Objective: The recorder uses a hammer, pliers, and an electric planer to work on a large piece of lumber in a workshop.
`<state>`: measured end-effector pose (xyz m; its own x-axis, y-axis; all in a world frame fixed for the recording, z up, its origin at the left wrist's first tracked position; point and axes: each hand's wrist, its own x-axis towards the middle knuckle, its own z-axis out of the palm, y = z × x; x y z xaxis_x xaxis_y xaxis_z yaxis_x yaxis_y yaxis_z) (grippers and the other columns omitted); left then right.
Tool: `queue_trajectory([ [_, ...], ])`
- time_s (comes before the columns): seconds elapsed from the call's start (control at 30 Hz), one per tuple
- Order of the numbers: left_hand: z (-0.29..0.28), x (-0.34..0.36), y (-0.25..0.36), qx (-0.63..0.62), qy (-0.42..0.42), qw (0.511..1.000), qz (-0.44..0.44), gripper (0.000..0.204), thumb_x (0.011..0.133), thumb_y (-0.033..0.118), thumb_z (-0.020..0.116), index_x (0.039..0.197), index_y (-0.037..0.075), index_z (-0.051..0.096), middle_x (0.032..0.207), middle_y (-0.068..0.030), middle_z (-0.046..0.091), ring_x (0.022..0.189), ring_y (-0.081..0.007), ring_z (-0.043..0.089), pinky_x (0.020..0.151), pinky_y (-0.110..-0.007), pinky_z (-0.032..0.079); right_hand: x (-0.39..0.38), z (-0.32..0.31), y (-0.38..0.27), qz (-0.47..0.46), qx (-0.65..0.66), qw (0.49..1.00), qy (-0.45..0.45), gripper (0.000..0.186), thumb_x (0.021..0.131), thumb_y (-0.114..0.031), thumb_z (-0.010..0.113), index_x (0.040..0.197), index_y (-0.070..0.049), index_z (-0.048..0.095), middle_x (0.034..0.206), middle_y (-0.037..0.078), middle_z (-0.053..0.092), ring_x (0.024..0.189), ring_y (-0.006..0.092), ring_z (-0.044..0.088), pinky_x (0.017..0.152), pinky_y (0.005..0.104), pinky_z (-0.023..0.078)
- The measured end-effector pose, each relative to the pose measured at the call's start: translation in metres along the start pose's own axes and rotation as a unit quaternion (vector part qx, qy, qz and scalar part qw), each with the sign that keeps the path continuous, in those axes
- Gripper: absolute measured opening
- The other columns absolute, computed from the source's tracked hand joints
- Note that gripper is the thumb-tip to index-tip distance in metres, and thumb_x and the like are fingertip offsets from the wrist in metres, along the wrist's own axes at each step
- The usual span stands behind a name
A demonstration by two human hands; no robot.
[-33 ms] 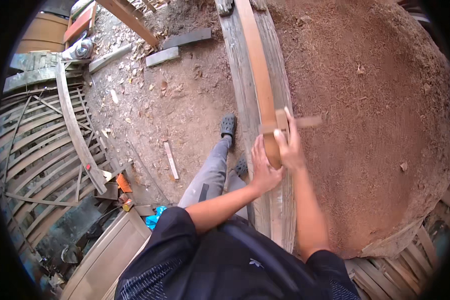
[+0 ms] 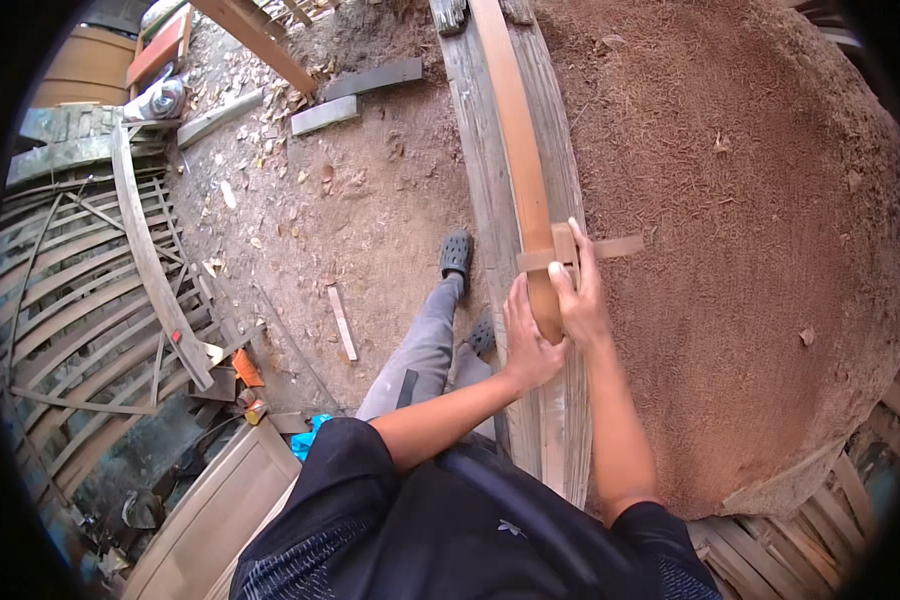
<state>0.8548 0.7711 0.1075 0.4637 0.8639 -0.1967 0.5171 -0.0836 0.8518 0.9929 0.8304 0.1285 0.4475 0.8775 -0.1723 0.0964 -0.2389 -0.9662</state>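
A long, curved reddish-brown wooden strip (image 2: 515,130) lies along a weathered grey beam (image 2: 470,150) that runs away from me. A small wooden plane with a cross handle (image 2: 615,247) sits on the strip's near part. My right hand (image 2: 582,295) is wrapped over the plane's body, fingers pointing forward. Beside it, my left hand (image 2: 528,338) grips the near end of the strip just behind the plane. Both hands touch each other over the beam.
A large heap of reddish sawdust (image 2: 730,250) fills the right side. Stacked curved wooden slats (image 2: 80,300) lie at the left. My foot in a dark clog (image 2: 456,255) stands on the dirt beside the beam, with a short stick (image 2: 342,322) and grey blocks (image 2: 325,115) nearby.
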Motion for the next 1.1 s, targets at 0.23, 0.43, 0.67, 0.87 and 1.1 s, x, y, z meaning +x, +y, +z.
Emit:
queue_trajectory([
  [0.23, 0.002, 0.008, 0.023, -0.024, -0.038, 0.999, -0.019, 0.117, 0.067, 0.017, 0.082, 0.157, -0.008, 0.011, 0.157, -0.0310, 0.025, 0.146, -0.0482, 0.026, 0.122, -0.055, 0.020, 0.166, -0.007, -0.029, 0.015, -0.023, 1.000, 0.007, 0.064, 0.100, -0.023, 0.055, 0.155, 0.002, 0.034, 0.155, 0.026, 0.043, 0.146, 0.0386, 0.040, 0.121, 0.0435, 0.031],
  [0.43, -0.012, 0.006, 0.011, -0.014, -0.022, 0.999, -0.040, 0.118, 0.066, 0.017, 0.081, 0.159, -0.006, 0.012, 0.156, -0.0306, 0.027, 0.145, -0.0483, 0.027, 0.122, -0.055, 0.022, 0.051, 0.006, -0.014, 0.019, -0.013, 0.999, -0.027, 0.065, 0.100, -0.019, 0.057, 0.159, -0.002, 0.032, 0.161, 0.019, 0.039, 0.152, 0.0307, 0.032, 0.125, 0.0435, 0.025],
  [0.67, -0.003, 0.006, 0.023, -0.070, -0.039, 0.996, -0.042, 0.114, 0.067, 0.020, 0.078, 0.157, -0.008, 0.013, 0.156, -0.0319, 0.027, 0.148, -0.0483, 0.025, 0.122, -0.055, 0.020, 0.263, 0.015, -0.050, 0.050, 0.009, 0.999, 0.009, 0.062, 0.100, -0.020, 0.055, 0.158, -0.008, 0.036, 0.161, 0.018, 0.040, 0.150, 0.0317, 0.036, 0.124, 0.0438, 0.028],
  [0.87, -0.016, 0.009, 0.012, -0.045, -0.030, 0.997, -0.059, 0.112, 0.068, 0.019, 0.076, 0.157, -0.010, 0.013, 0.155, -0.0331, 0.027, 0.146, -0.0504, 0.025, 0.121, -0.057, 0.021, 0.172, 0.032, -0.042, 0.044, 0.034, 0.998, 0.001, 0.064, 0.099, -0.021, 0.057, 0.158, -0.005, 0.035, 0.160, 0.019, 0.040, 0.151, 0.0314, 0.034, 0.126, 0.0456, 0.024],
  [1.1, -0.004, 0.007, 0.017, -0.061, -0.050, 0.996, -0.047, 0.114, 0.069, 0.021, 0.077, 0.157, -0.010, 0.012, 0.155, -0.0336, 0.026, 0.145, -0.0504, 0.026, 0.121, -0.057, 0.022, 0.337, 0.029, -0.056, 0.025, -0.029, 0.999, 0.031, 0.065, 0.098, -0.029, 0.059, 0.155, -0.006, 0.040, 0.152, 0.020, 0.050, 0.143, 0.0312, 0.045, 0.119, 0.0405, 0.033],
])
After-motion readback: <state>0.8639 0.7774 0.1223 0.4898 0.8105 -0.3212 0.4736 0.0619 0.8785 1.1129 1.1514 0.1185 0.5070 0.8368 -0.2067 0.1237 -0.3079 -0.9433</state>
